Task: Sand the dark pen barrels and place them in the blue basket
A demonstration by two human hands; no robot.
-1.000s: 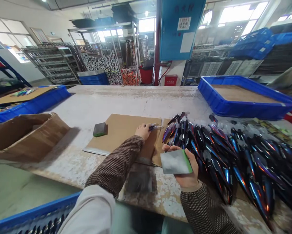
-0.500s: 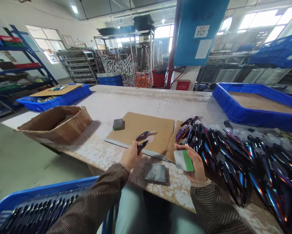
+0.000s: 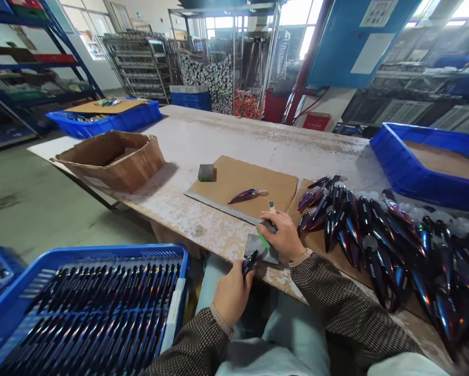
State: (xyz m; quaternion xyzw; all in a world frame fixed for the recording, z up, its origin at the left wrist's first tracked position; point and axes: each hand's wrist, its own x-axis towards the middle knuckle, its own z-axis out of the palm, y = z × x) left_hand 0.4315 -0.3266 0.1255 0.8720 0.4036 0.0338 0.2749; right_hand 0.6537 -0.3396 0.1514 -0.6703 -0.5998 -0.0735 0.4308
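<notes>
My left hand [image 3: 231,292] is closed around a dark, glossy fishing lure [image 3: 250,262] near the table's front edge. Just beyond it, my right hand [image 3: 284,236] grips a grey and green block [image 3: 264,237], with a short stick [image 3: 272,207] jutting up beside its fingers. Beneath the block lies a flat grey pad [image 3: 272,256], partly covered by the hand. Another lure [image 3: 242,196] rests alone on the cardboard sheet [image 3: 228,175]. A second grey block [image 3: 206,171] sits at that sheet's left corner.
A large heap of dark lures [image 3: 369,230] covers the table's right side. Blue trays [image 3: 410,169] stand at the far right and far left [image 3: 120,124]. An open cardboard box [image 3: 136,167] is at left. Below, a blue basket [image 3: 109,248] holds rows of lures.
The lure in my left hand has come back to the table edge, leaving the other on the cardboard. My right hand has brought the block left, over the grey pad. The view has tilted down.
</notes>
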